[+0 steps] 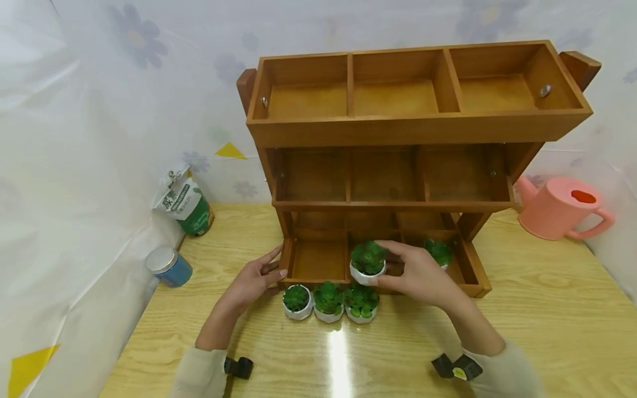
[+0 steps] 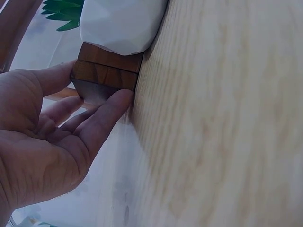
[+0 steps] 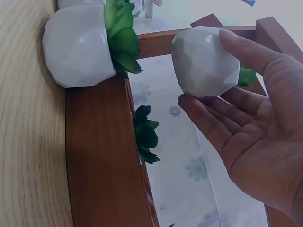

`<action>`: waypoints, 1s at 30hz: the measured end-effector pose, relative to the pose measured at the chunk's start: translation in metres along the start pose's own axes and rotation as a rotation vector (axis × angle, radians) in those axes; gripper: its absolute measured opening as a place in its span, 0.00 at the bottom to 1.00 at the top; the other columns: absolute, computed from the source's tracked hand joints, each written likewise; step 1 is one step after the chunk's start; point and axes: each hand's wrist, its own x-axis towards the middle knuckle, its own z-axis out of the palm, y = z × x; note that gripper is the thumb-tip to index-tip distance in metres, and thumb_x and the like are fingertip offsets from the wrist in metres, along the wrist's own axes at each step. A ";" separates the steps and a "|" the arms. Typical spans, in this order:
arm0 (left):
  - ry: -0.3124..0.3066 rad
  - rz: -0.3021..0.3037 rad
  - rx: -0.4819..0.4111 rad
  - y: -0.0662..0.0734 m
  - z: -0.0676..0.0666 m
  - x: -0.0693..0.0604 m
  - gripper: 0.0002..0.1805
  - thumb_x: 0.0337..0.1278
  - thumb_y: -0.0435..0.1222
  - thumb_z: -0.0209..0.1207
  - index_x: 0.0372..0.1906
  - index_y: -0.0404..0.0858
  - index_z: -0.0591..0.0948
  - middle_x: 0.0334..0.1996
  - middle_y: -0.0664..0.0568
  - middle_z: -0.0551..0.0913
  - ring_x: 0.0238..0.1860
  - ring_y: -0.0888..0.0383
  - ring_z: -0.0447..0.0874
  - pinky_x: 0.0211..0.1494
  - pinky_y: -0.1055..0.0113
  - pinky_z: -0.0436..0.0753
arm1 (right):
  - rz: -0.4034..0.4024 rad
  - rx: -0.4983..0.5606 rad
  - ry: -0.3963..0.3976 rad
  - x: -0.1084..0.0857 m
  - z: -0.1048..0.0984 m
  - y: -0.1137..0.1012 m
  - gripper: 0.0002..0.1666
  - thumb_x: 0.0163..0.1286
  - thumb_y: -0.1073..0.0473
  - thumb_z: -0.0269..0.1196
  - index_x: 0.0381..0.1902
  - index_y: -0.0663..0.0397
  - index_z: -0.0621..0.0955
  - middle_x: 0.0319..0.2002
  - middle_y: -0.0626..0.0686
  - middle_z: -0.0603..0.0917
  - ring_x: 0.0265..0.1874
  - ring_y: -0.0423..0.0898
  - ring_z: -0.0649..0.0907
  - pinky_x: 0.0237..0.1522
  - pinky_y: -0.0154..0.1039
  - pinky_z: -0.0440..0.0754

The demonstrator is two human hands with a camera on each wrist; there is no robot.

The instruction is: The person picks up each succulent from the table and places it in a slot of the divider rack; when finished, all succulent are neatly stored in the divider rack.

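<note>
The right hand [image 1: 423, 275] pinches a white faceted pot with a green succulent [image 1: 368, 258] above the middle compartment of the wooden shelf's bottom tier; in the right wrist view the same pot [image 3: 204, 61] sits between thumb and fingers. The left hand [image 1: 252, 283] holds the left end of that bottom tier [image 1: 318, 260], its thumb and fingertips on the wooden corner [image 2: 106, 71] in the left wrist view. Three potted succulents [image 1: 297, 302] stand in a row on the table before the shelf. Another succulent [image 1: 438, 252] sits in the right bottom compartment.
Above are the shelf's middle tier [image 1: 385, 206] and top tier [image 1: 398, 128], each with three compartments. At the left stand a blue jar [image 1: 171, 269] and a green and white bag [image 1: 191, 207]. A pink watering can [image 1: 557, 207] stands at the right.
</note>
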 end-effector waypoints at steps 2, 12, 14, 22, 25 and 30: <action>-0.003 0.002 0.005 0.000 -0.001 0.000 0.37 0.72 0.38 0.59 0.79 0.61 0.59 0.77 0.39 0.62 0.75 0.40 0.66 0.59 0.50 0.85 | 0.001 -0.009 -0.007 0.003 0.001 -0.001 0.43 0.61 0.42 0.75 0.70 0.52 0.75 0.56 0.53 0.86 0.51 0.48 0.88 0.49 0.47 0.88; -0.016 0.004 0.000 -0.002 -0.002 -0.001 0.37 0.73 0.38 0.58 0.80 0.60 0.58 0.78 0.38 0.61 0.75 0.39 0.65 0.61 0.49 0.83 | 0.021 0.007 -0.063 0.026 0.007 -0.002 0.42 0.62 0.43 0.74 0.70 0.49 0.73 0.56 0.51 0.85 0.53 0.49 0.87 0.52 0.45 0.87; -0.010 0.003 0.003 -0.002 -0.002 -0.001 0.37 0.73 0.39 0.59 0.80 0.60 0.58 0.78 0.38 0.61 0.75 0.39 0.66 0.60 0.49 0.84 | 0.030 0.043 -0.076 0.031 0.008 -0.002 0.42 0.62 0.43 0.74 0.70 0.47 0.73 0.58 0.51 0.84 0.55 0.50 0.87 0.54 0.46 0.87; -0.007 0.000 -0.004 -0.001 -0.003 0.000 0.37 0.73 0.38 0.58 0.80 0.60 0.58 0.78 0.40 0.60 0.76 0.41 0.65 0.61 0.49 0.83 | 0.040 0.088 -0.109 0.050 0.014 -0.007 0.42 0.61 0.43 0.74 0.70 0.46 0.73 0.53 0.49 0.87 0.53 0.48 0.87 0.51 0.44 0.87; -0.017 0.005 -0.006 -0.001 -0.003 0.000 0.37 0.74 0.38 0.58 0.80 0.59 0.58 0.79 0.39 0.59 0.76 0.40 0.64 0.61 0.49 0.83 | 0.038 0.076 -0.129 0.056 0.017 -0.012 0.42 0.62 0.45 0.75 0.71 0.46 0.72 0.52 0.48 0.87 0.51 0.45 0.88 0.49 0.43 0.87; -0.029 0.012 -0.005 -0.002 -0.002 0.001 0.37 0.74 0.38 0.58 0.80 0.59 0.58 0.79 0.38 0.59 0.76 0.39 0.64 0.61 0.48 0.83 | 0.008 0.048 -0.148 0.065 0.022 -0.017 0.42 0.62 0.47 0.74 0.71 0.47 0.72 0.54 0.47 0.86 0.53 0.45 0.86 0.52 0.44 0.86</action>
